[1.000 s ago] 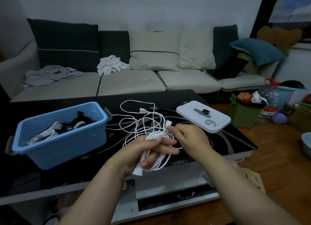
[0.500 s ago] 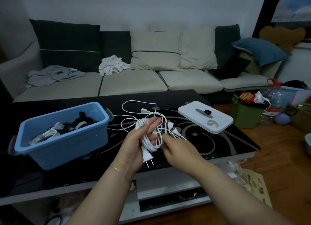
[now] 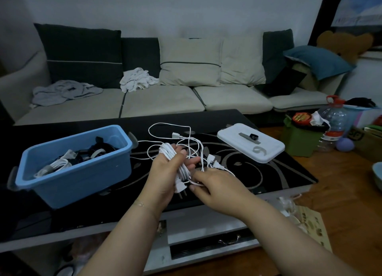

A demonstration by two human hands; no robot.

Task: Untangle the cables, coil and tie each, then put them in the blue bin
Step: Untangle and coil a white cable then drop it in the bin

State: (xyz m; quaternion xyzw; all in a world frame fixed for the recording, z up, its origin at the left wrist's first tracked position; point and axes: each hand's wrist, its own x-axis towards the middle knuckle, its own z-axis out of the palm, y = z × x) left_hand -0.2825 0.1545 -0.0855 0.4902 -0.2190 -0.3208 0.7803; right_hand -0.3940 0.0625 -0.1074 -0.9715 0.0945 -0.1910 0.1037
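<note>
Since the earlier frame, my right hand [image 3: 215,185] has dropped from beside the coil to just below it, near the plug. Its fingertips [image 3: 193,187] pinch a loose strand at the base of the white cable coil [image 3: 177,165]. My left hand [image 3: 165,172] holds the coil upright against its palm, thumb pressed across the turns, fingers extended behind them. The coil is white and multi-turn, with a two-prong plug [image 3: 180,188] hanging at its lower end. Uncoiled white cable [image 3: 165,129] trails from it across the black glass table [image 3: 289,172], ending in small connectors. The blue bin [image 3: 78,172] stands on the table to the left and holds coiled cables. A white lid [image 3: 250,144] lies on the table to the right. Behind the table is a sofa [image 3: 161,102] with cushions.
</note>
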